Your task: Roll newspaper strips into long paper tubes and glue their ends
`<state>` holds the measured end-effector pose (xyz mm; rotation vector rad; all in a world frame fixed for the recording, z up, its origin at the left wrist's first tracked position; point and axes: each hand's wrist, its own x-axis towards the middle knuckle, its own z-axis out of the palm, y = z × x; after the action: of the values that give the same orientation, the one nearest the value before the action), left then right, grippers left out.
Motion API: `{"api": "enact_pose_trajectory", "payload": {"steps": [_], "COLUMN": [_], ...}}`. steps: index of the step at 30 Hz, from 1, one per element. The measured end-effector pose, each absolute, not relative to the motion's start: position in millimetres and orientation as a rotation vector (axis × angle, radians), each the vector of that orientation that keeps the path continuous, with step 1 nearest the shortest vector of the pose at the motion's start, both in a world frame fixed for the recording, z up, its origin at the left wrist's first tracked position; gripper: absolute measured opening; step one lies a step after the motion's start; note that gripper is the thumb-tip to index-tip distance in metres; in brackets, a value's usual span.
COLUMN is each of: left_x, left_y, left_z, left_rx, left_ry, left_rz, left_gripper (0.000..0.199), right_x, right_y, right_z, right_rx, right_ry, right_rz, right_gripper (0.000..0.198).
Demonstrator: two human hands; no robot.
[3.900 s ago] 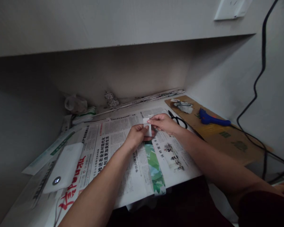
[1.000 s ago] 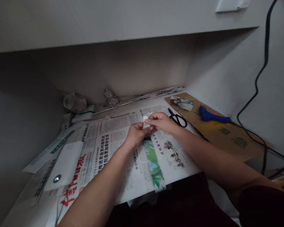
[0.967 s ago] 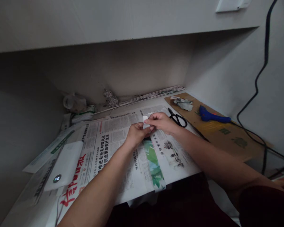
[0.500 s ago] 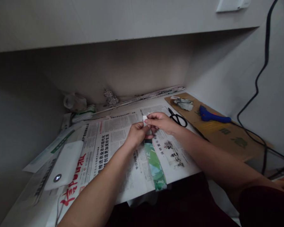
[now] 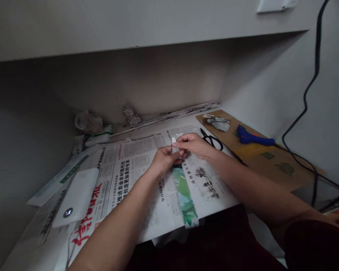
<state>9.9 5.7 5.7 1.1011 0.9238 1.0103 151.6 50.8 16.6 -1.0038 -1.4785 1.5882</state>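
A strip of paper, green and leaf-printed on its near part [image 5: 185, 197], runs from the table's front edge up to my hands, its far end showing white. My left hand [image 5: 164, 160] pinches the strip from the left, thumb on top. From the right, my right hand [image 5: 192, 146] pinches its white far end between thumb and fingers. Both hands nearly touch, and they hide the fold or edge between them. Beneath lies a spread newspaper [image 5: 141, 158]. Black-handled scissors [image 5: 211, 141] rest just beyond my right hand.
On the right, a blue glue gun [image 5: 254, 138] and a crumpled grey-white piece [image 5: 219, 123] lie on cardboard [image 5: 271, 165]. A white power bank [image 5: 76, 197] sits at left. Thin paper sticks [image 5: 180, 113], a pinecone-like bundle [image 5: 132, 115] and a plastic bag [image 5: 88, 122] line the back.
The white end at my fingertips looks narrower now, as if folded or turned. My hands have hardly shifted, and the strip below them lies almost the same.
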Motion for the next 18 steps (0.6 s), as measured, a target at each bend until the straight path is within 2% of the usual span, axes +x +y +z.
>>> {"api": "enact_pose_trajectory", "payload": {"steps": [10,18], "left_x": [13.1,11.1], "left_y": [6.0,5.8], "left_z": [1.7,4.9], "left_rx": [1.145,1.086], "left_ry": [0.965,0.879], "left_rz": [1.030,1.017], "left_gripper": [0.033,0.028], "right_x": [147.2,155.7], "right_y": [48.1,49.1], "right_z": [14.2,20.6], "right_rx": [-0.972,-0.814], "right_ry": [-1.464,-1.569], "right_rz": [1.575,1.689], "right_gripper": [0.034,0.026]}}
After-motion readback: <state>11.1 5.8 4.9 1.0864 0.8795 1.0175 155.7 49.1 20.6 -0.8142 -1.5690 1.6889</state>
